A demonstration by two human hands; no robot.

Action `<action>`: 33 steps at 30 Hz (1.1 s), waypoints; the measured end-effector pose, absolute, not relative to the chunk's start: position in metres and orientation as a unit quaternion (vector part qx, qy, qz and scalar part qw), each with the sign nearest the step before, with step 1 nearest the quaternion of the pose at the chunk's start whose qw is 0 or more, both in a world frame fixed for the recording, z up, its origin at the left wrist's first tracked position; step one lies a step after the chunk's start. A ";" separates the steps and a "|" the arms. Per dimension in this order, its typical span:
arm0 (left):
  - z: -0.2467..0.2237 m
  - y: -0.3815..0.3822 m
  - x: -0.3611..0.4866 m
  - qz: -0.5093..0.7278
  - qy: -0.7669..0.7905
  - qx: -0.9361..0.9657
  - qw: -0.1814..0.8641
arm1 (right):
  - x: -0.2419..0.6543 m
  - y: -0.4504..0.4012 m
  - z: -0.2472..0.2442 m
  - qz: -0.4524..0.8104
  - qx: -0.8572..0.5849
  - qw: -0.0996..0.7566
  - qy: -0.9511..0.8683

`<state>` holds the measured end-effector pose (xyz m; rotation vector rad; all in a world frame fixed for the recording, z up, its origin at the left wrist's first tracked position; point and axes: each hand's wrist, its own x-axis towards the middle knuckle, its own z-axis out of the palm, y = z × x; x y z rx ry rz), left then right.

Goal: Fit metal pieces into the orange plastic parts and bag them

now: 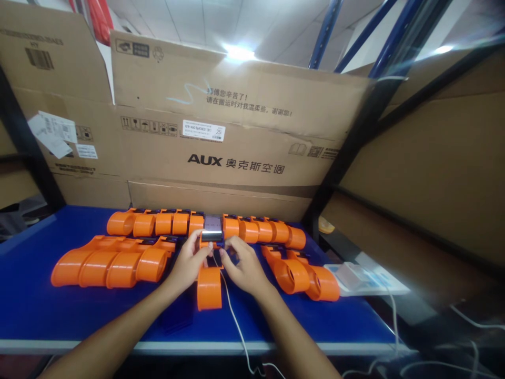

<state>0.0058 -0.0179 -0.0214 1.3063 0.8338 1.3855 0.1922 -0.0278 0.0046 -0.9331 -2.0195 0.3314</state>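
Note:
A phone-like device (pixel 213 227) with a lit, partly white screen is held upright between my hands near the middle of the blue table. My left hand (pixel 190 261) grips its left side, thumb at the lower edge. At its lower right, my right hand (pixel 243 265) has thumb and fingers curled close together near a white cable (pixel 233 310); what they pinch is too small to tell. The cable runs from there down over the table's front edge. Just below my hands lies an orange ring-shaped piece (pixel 210 288).
Rows of orange pieces (pixel 121 267) with dark clips cover the blue table (pixel 130 321) to the left, behind and right (pixel 324 283). A white tray (pixel 366 281) with a box and cable stands at the right edge. Cardboard (pixel 236 131) walls the back; dark posts (pixel 335 168) rise beside it.

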 end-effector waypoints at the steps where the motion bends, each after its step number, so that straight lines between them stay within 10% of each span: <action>1: -0.021 -0.017 0.006 0.574 0.341 0.539 0.513 | 0.192 -0.028 0.005 0.149 -0.371 0.440 -0.804; 14: -0.014 -0.035 0.012 0.489 0.228 0.489 0.686 | 0.192 -0.024 0.009 0.551 -0.287 0.483 -0.617; 33: -0.013 -0.029 0.012 0.479 0.267 0.466 0.694 | 0.181 -0.026 0.004 0.504 -0.315 0.491 -0.638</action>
